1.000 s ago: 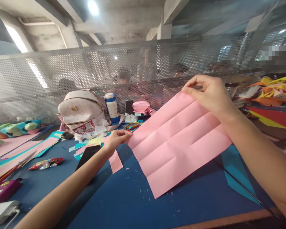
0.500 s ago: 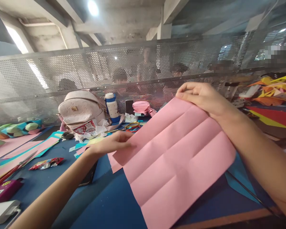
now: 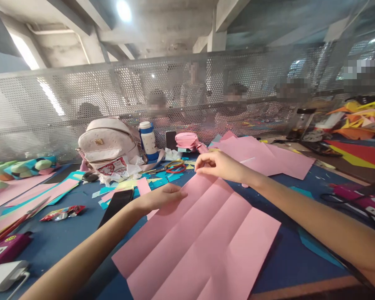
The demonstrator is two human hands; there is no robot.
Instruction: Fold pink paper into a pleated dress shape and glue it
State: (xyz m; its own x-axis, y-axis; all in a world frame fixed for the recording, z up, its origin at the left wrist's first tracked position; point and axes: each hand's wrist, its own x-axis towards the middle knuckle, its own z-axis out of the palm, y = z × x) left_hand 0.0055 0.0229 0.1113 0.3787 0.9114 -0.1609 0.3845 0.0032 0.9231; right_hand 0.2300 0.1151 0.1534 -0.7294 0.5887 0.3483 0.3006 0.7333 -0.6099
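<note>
Head view: pink paper [image 3: 203, 241] slopes toward the desk's [image 3: 283, 266] near edge. Left hand [image 3: 161, 198] and right hand [image 3: 220, 164] pinch its far-left side.

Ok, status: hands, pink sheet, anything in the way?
Left hand touching pink sheet along one edge; right hand pinching its far corner. Sheet creased in parallel lines. Possible obstacle: dark phone by left hand.

Backpack [image 3: 103, 134] left of bottle [image 3: 148, 141], sheet [image 3: 193, 241] in front
</note>
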